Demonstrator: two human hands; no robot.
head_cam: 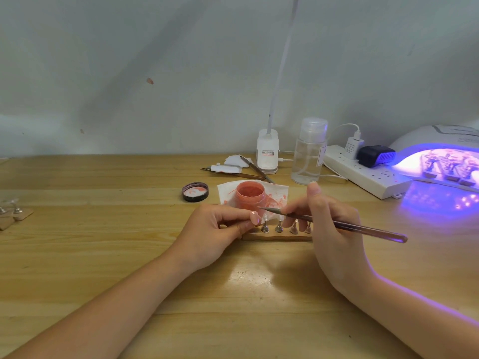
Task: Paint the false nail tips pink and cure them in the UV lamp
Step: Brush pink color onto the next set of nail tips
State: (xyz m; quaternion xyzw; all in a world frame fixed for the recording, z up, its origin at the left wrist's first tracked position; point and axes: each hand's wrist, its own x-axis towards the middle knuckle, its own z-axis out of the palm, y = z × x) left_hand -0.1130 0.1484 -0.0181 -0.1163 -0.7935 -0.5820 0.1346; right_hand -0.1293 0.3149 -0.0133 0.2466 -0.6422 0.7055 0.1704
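A wooden strip (277, 237) with several false nail tips (279, 221) on metal stands lies in the middle of the table. My left hand (220, 229) pinches the left end of the strip between thumb and fingers. My right hand (334, 224) grips a thin brush (363, 228), its pointed tip over the left nail tips. Just behind stands an open jar of pink gel (250, 195) on a stained tissue (278, 194). At the right edge the UV lamp (440, 141) glows violet, with more strips of nail tips (451, 167) inside it.
The jar's black lid (195, 192) lies left of the jar. Behind are spare brushes (256, 169), a white desk-lamp base (267, 151), a clear pump bottle (309, 151) and a power strip (368, 174). More nail stands (14, 209) sit at the left edge.
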